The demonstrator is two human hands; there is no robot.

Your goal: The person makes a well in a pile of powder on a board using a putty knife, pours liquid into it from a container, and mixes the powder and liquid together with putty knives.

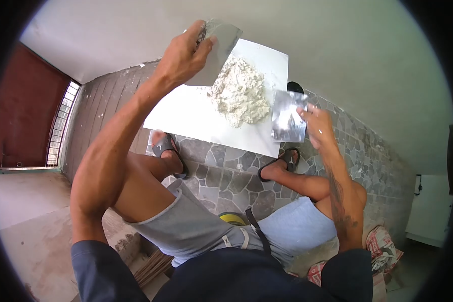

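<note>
A mound of crumbly off-white material (240, 93) lies on a white board (186, 110) in front of me. My left hand (189, 53), raised at the mound's upper left, grips a flat grey metal plate (211, 65) by its upper part, fingers wrapped over its edge. To the right of the mound, my right hand (318, 126) pinches the right edge of a shiny rectangular metal plate (288, 118). That plate is over the board's right edge. Whether either plate touches the mound cannot be made out.
Sandalled feet stand on stone-patterned tiles (214, 176) at the board's near edge. A pale wall (357, 60) rises behind. A dark red door (25, 105) is at the left, printed sacks (382, 246) at the lower right, and thin rods (153, 267) at the lower left.
</note>
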